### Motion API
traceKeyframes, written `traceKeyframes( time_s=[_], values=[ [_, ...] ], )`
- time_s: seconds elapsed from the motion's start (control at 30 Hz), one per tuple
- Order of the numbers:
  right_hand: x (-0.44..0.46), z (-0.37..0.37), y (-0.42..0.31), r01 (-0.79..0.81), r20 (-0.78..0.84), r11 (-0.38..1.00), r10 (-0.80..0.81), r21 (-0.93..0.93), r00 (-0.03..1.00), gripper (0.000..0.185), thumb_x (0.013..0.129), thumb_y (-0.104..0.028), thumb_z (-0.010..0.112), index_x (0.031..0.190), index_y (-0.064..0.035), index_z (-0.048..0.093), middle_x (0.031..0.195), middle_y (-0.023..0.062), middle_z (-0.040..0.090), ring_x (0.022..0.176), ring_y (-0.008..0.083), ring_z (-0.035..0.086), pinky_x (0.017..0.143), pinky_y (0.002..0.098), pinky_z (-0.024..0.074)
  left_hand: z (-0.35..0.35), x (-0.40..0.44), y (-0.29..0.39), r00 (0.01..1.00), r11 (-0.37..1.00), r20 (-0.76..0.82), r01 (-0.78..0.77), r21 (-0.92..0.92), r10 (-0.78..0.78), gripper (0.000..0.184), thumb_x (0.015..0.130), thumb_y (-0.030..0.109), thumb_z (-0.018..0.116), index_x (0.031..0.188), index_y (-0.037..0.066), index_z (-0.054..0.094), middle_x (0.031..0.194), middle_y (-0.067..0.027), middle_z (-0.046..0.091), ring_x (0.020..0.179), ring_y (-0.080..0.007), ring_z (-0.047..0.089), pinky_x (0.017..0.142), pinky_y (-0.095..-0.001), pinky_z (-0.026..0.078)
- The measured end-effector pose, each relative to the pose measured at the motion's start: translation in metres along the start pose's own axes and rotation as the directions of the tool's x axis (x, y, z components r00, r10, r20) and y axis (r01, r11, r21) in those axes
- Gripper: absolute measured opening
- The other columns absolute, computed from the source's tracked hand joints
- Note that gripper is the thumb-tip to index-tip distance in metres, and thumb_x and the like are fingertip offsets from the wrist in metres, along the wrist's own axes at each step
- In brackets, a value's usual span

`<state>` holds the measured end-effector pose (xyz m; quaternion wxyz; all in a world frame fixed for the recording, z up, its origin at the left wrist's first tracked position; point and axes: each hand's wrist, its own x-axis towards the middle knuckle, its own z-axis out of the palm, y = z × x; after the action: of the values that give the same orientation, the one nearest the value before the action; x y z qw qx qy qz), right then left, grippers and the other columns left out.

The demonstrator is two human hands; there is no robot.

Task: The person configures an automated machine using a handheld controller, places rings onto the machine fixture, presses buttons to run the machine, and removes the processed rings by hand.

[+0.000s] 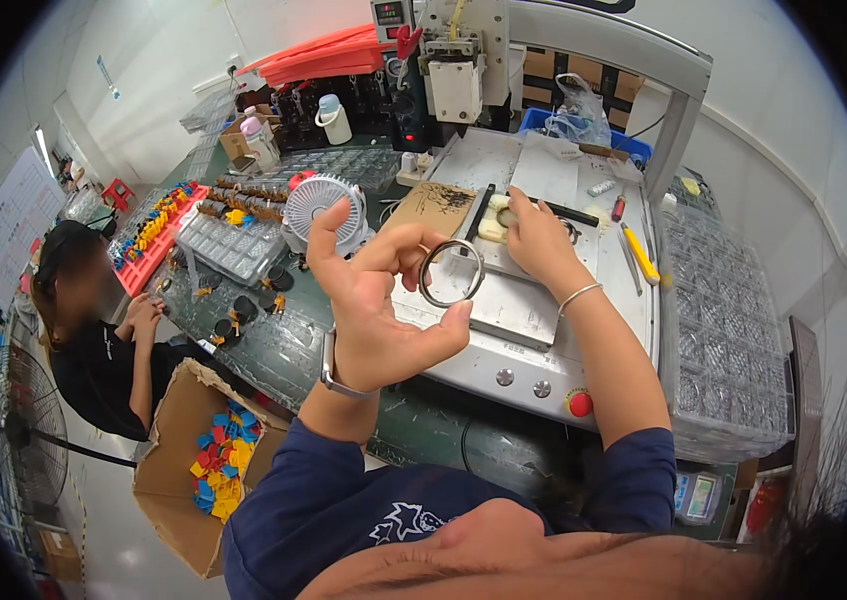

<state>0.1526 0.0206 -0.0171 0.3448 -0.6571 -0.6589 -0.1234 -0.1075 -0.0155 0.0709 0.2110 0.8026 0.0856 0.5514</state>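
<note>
Before you is a green bench (295,335), and on it stand a white fan (311,206), a red tray (134,279), clear plastic trays (226,246) and several small black parts (244,308). The pale metal machine base (453,366) also rests on your bench. On this base, toward your right, lie a yellow cutter (639,254) and a red-handled tool (618,209), near each other.
</note>
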Motion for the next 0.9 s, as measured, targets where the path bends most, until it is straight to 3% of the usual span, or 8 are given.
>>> traceKeyframes(
  time_s=[0.2,0.33,0.43,0.5,0.53,0.6,0.7,0.9],
  values=[
    [0.001,-0.010,-0.007,-0.033,0.077,0.999,0.036,-0.038,0.996,0.050,0.078,-0.003,0.048,0.127,0.0070,0.045,0.086,0.0226,0.066,0.084,0.0355,0.064,0.106,0.0441,0.0363,0.007,-0.007,-0.006,0.992,0.975,-0.122,0.014,-0.222,-0.042,0.095,0.062,0.003,0.072,0.135,-0.003,0.011,0.101,-0.0129,0.059,0.071,-0.0115,0.050,0.065,-0.0236,0.045],
    [0.001,-0.012,-0.014,-0.083,0.134,0.995,0.090,-0.056,0.987,0.047,0.082,-0.003,0.049,0.128,0.0043,0.044,0.097,0.0231,0.066,0.087,0.0362,0.064,0.107,0.0449,0.0366,0.001,-0.009,-0.005,0.992,0.985,-0.091,0.070,-0.155,-0.084,0.093,0.063,0.003,0.072,0.134,-0.004,0.012,0.103,-0.0125,0.057,0.071,-0.0111,0.050,0.064,-0.0233,0.044],
    [0.000,-0.009,-0.012,-0.079,0.136,0.995,0.086,-0.059,0.987,0.046,0.085,-0.006,0.050,0.129,0.0038,0.044,0.101,0.0233,0.065,0.087,0.0363,0.063,0.107,0.0452,0.0362,0.002,-0.010,-0.006,0.984,0.965,-0.158,0.035,-0.261,-0.079,0.084,0.063,0.004,0.072,0.131,-0.006,0.024,0.107,-0.0113,0.053,0.070,-0.0107,0.050,0.063,-0.0228,0.044],
    [-0.002,-0.006,-0.010,-0.023,0.146,0.992,0.041,-0.124,0.988,0.044,0.091,-0.018,0.048,0.128,0.0054,0.047,0.111,0.0230,0.063,0.111,0.0335,0.058,0.107,0.0451,0.0337,-0.003,-0.010,-0.005,0.990,0.978,-0.095,0.083,-0.190,-0.103,0.079,0.063,0.005,0.072,0.128,-0.007,0.029,0.108,-0.0104,0.051,0.069,-0.0101,0.049,0.063,-0.0228,0.043],
    [-0.003,-0.006,-0.012,-0.020,0.148,0.992,0.038,-0.122,0.988,0.044,0.091,-0.018,0.048,0.128,0.0054,0.047,0.111,0.0230,0.063,0.111,0.0335,0.058,0.107,0.0451,0.0337,-0.005,-0.009,-0.004,0.990,0.978,-0.097,0.085,-0.188,-0.105,0.079,0.063,0.005,0.072,0.128,-0.007,0.029,0.108,-0.0104,0.051,0.069,-0.0101,0.049,0.063,-0.0228,0.043],
    [-0.007,-0.007,-0.016,0.071,0.216,0.963,-0.014,-0.259,0.976,0.054,0.095,-0.036,0.044,0.131,0.0031,0.047,0.130,0.0218,0.054,0.129,0.0314,0.045,0.112,0.0462,0.0258,-0.009,-0.010,-0.005,0.992,0.986,-0.071,0.092,-0.140,-0.102,0.077,0.063,0.005,0.072,0.127,-0.007,0.032,0.109,-0.0102,0.050,0.069,-0.0096,0.049,0.063,-0.0228,0.043],
    [-0.008,-0.013,-0.022,0.039,0.292,0.956,0.050,-0.291,0.955,0.065,0.094,-0.049,0.040,0.135,0.0014,0.045,0.141,0.0201,0.044,0.136,0.0289,0.036,0.114,0.0465,0.0173,-0.015,-0.013,-0.008,0.991,0.990,-0.037,0.124,-0.067,-0.127,0.068,0.063,0.006,0.072,0.122,-0.007,0.040,0.114,-0.0096,0.046,0.067,-0.0091,0.048,0.062,-0.0225,0.043],
    [-0.004,-0.025,-0.025,0.046,0.391,0.966,0.060,-0.254,0.918,0.068,0.093,-0.050,0.042,0.138,0.0013,0.041,0.145,0.0209,0.039,0.138,0.0296,0.032,0.115,0.0462,0.0148,-0.020,-0.018,-0.010,0.977,0.979,-0.095,0.182,-0.093,-0.191,0.060,0.064,0.007,0.073,0.117,-0.006,0.048,0.117,-0.0092,0.042,0.066,-0.0091,0.049,0.063,-0.0225,0.043]
  ],
)
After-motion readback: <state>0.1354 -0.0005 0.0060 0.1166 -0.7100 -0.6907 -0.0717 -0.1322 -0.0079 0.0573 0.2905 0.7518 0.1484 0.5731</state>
